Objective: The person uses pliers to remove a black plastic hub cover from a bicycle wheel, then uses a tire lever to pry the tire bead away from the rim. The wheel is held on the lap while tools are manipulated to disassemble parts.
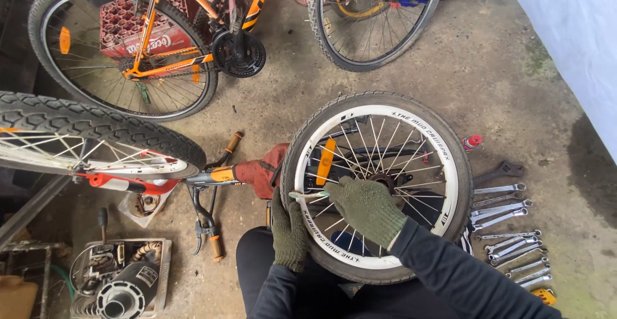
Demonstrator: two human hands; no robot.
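- Left hand [288, 229]: a dark olive-green knitted work glove with a ribbed cuff.
- Right hand [366, 206]: a matching green knitted glove.
- Both arms: long black sleeves.
- Lap: dark black clothing.

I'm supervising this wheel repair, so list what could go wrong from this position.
1. The right hand pushes a thin metal tool in at the white rim; a slip could jab the left hand gripping the tyre right beside it.
2. The right hand lies across the spokes; if the wheel turned, fingers could get caught.
3. The spanners lying loose on the floor nearby might be kicked or stepped on.
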